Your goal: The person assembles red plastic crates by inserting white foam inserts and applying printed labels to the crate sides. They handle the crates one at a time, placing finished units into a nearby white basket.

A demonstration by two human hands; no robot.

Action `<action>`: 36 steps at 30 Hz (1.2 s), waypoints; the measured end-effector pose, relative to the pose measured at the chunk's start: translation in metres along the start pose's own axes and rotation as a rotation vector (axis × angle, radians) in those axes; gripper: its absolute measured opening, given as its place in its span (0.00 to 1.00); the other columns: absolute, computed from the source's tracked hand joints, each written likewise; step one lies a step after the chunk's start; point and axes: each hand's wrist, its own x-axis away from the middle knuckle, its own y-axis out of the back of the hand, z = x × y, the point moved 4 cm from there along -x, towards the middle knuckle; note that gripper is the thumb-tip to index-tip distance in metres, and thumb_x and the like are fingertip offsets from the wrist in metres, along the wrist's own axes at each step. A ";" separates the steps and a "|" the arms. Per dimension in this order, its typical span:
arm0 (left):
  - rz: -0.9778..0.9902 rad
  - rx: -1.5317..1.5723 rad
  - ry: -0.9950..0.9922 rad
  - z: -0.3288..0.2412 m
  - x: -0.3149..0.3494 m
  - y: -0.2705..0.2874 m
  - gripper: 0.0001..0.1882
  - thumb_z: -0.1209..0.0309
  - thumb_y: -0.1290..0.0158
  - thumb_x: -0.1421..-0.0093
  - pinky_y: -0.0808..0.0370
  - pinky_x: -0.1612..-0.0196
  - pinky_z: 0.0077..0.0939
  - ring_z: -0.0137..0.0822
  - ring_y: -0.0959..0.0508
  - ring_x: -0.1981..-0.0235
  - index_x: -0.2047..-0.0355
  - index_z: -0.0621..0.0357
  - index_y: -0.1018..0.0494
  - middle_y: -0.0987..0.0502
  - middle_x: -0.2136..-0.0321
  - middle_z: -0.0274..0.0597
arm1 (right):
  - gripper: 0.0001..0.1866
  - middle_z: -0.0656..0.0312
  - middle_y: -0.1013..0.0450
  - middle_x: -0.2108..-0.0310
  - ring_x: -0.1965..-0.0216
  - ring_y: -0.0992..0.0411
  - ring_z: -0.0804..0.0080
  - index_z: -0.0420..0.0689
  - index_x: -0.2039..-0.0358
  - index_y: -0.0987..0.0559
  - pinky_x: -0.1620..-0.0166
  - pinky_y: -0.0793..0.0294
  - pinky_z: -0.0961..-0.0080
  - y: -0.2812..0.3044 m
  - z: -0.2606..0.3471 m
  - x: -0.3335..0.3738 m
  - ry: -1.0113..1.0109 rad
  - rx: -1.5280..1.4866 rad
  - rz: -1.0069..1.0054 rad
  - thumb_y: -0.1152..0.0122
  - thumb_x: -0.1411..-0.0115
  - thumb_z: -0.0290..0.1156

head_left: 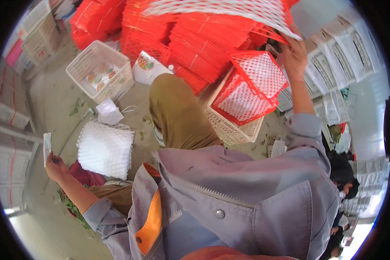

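Observation:
My left hand [57, 167] is held out at the left, fingers closed on a thin white card [47, 146] that stands upright. At the upper right my right hand [295, 54] grips the corner of a red mesh basket with white foam netting [234, 12] over it; its far part runs out of view. Below that hand, several red baskets lined with white foam netting [264, 74] lean in a cream plastic crate [229, 128]. A stack of white foam netting sheets [105, 149] lies near my left forearm.
Tall stacks of flat red mesh pieces [199, 43] fill the far side. A white crate [76, 69] holds printed cards, beside a white box [148, 73]. White cards [109, 112] lie on the floor. Cartons [340, 54] line the right, where other people [342, 173] are visible.

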 end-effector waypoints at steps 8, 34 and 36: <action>0.072 -0.138 0.089 0.070 0.005 -0.070 0.07 0.81 0.44 0.39 0.30 0.70 0.18 0.29 0.26 0.71 0.61 0.70 0.25 0.25 0.70 0.38 | 0.16 0.57 0.24 0.45 0.44 0.25 0.63 0.47 0.50 0.16 0.43 0.29 0.74 0.149 -0.108 0.171 -0.631 0.448 0.055 0.39 0.39 0.23; 0.292 -0.833 -0.014 0.085 0.095 -0.059 0.06 0.75 0.43 0.43 0.31 0.71 0.28 0.31 0.28 0.74 0.78 0.58 0.24 0.26 0.76 0.35 | 0.08 0.59 0.19 0.60 0.59 0.22 0.69 0.43 0.59 0.15 0.53 0.24 0.74 -0.062 -0.146 0.095 -0.606 -0.047 0.144 0.37 0.36 0.28; 0.414 -0.312 0.163 0.086 0.116 -0.088 0.11 0.81 0.46 0.43 0.29 0.68 0.26 0.30 0.26 0.70 0.60 0.56 0.27 0.24 0.68 0.35 | 0.09 0.59 0.20 0.58 0.57 0.22 0.71 0.43 0.56 0.17 0.50 0.24 0.74 -0.130 -0.060 0.064 -0.431 -0.346 0.320 0.36 0.36 0.28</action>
